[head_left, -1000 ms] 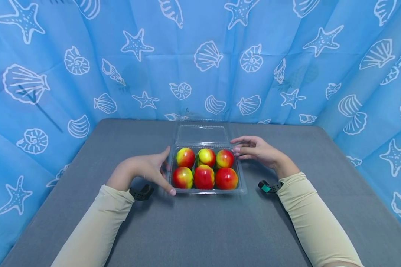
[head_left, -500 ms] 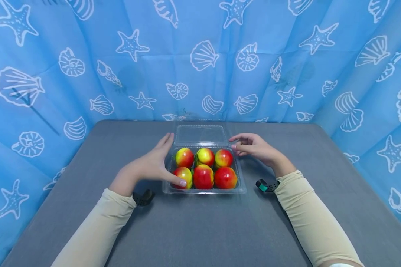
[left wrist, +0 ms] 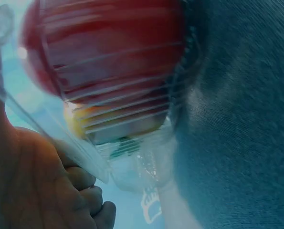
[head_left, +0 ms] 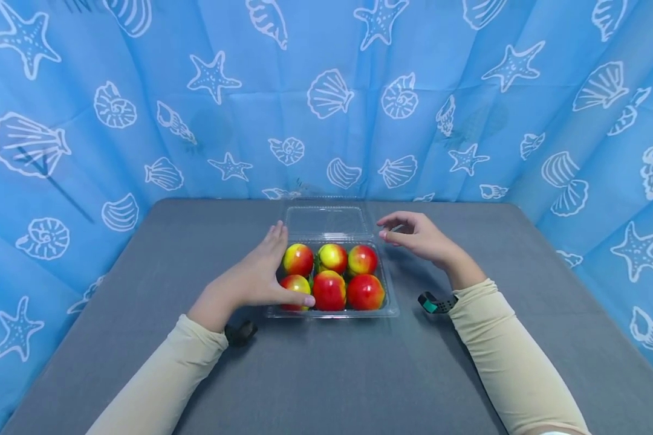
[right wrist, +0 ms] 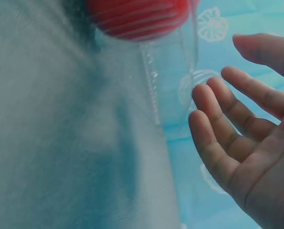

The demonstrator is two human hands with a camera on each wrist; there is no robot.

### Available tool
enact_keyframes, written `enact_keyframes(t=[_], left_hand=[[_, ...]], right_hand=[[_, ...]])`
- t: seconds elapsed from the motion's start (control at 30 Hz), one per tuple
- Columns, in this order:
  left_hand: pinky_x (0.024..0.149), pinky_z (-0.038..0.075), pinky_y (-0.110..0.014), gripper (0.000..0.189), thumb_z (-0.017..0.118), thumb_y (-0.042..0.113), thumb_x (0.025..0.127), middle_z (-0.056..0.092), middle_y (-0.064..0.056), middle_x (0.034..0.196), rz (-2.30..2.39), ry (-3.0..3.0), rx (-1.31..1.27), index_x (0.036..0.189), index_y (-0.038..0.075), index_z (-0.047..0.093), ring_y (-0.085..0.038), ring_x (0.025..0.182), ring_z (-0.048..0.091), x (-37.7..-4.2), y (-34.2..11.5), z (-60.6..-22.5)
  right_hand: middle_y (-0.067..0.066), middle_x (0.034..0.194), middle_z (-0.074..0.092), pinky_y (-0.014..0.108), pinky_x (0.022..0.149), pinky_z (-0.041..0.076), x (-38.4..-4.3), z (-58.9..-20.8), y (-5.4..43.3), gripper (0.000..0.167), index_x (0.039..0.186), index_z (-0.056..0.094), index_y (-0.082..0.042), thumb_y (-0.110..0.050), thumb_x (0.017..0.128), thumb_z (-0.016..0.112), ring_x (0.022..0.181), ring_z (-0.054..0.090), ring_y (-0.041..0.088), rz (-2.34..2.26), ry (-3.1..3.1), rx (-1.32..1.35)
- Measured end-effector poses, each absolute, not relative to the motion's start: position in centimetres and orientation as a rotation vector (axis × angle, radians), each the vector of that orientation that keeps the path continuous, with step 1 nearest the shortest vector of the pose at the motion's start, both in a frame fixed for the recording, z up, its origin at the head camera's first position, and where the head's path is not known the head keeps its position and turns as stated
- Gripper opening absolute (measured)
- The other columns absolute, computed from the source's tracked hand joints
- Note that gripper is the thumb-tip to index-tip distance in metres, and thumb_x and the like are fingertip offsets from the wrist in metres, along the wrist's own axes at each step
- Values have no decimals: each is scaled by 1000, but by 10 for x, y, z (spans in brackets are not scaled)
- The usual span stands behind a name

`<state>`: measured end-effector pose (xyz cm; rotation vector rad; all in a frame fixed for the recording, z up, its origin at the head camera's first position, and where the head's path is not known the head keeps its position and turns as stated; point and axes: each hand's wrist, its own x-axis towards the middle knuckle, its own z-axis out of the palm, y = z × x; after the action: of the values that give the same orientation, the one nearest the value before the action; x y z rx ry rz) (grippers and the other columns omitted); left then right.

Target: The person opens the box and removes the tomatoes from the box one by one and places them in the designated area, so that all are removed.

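A clear plastic clamshell box (head_left: 337, 313) sits on the table with several shiny red-and-yellow apples in two rows. Its see-through lid (head_left: 326, 220) is folded back behind it. My left hand (head_left: 250, 275) is over the box's left edge, fingers extended toward the back and thumb across the front-left apple (head_left: 294, 284). In the left wrist view, the left hand (left wrist: 51, 186) lies beside the clear plastic, below a red apple (left wrist: 113, 43). Near the back right corner, my right hand (head_left: 421, 238) has loosely bent fingers and holds nothing; its palm (right wrist: 266, 167) shows in the right wrist view.
Grey cloth covers the table (head_left: 337, 374). A blue curtain (head_left: 326, 145) with white shells and starfish hangs right behind the table and along both sides. Dark bands (head_left: 438, 303) are on both wrists.
My left hand has risen from the box's left side and shifted right, its thumb now across the front-left apple. My right hand has drawn slightly back from the box's right corner.
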<state>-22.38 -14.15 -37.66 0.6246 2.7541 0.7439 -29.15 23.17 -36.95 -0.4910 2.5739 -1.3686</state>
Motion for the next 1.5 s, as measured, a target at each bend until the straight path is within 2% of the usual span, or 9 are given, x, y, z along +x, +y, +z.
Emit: enact_keyframes(t=[0.23, 0.53, 0.8, 0.9, 1.13, 1.5], left_hand=[[123, 36, -67, 150, 74, 91, 65, -9, -3, 181, 668, 2795, 620, 172, 17, -1, -31, 168, -2, -221, -144, -380], [122, 37, -66, 151, 76, 90, 64, -8, -4, 181, 655, 2826, 612, 172, 15, 2, -32, 168, -2, -221, -146, -376], [121, 40, -65, 151, 78, 88, 64, -6, -6, 181, 664, 2819, 617, 172, 14, 3, -34, 168, 0, -214, -143, -385], [120, 41, -65, 150, 78, 87, 64, -5, -6, 181, 663, 2820, 620, 172, 14, 4, -34, 168, 2, -212, -142, -391], [119, 42, -65, 150, 78, 88, 63, -4, -5, 182, 662, 2822, 608, 172, 14, 7, -33, 168, 3, -208, -141, -397], [124, 34, -66, 151, 76, 90, 63, -7, -3, 181, 623, 2854, 630, 172, 16, 3, -32, 168, 0, -210, -144, -390]], right_hand=[[13, 130, 71, 33, 95, 59, -283, -352, 221, 38, 133, 70, -9, -26, 100, 75, 115, 68, 30, -1292, 2629, -683], [21, 131, 71, 31, 95, 61, -273, -338, 211, 35, 131, 71, -8, -16, 98, 76, 114, 69, 28, -1234, 2547, -842], [13, 126, 74, 27, 93, 61, -263, -354, 212, 39, 131, 70, -2, -17, 97, 78, 112, 69, 28, -1208, 2537, -843], [11, 125, 75, 31, 94, 61, -260, -360, 213, 40, 131, 71, -2, -19, 96, 80, 112, 69, 28, -1201, 2537, -839], [11, 127, 75, 53, 102, 59, -259, -368, 211, 45, 132, 71, -3, -23, 94, 81, 114, 68, 28, -1151, 2544, -844], [4, 122, 75, 53, 99, 57, -262, -359, 204, 50, 130, 72, -5, -32, 90, 84, 109, 66, 23, -1074, 2589, -939]])
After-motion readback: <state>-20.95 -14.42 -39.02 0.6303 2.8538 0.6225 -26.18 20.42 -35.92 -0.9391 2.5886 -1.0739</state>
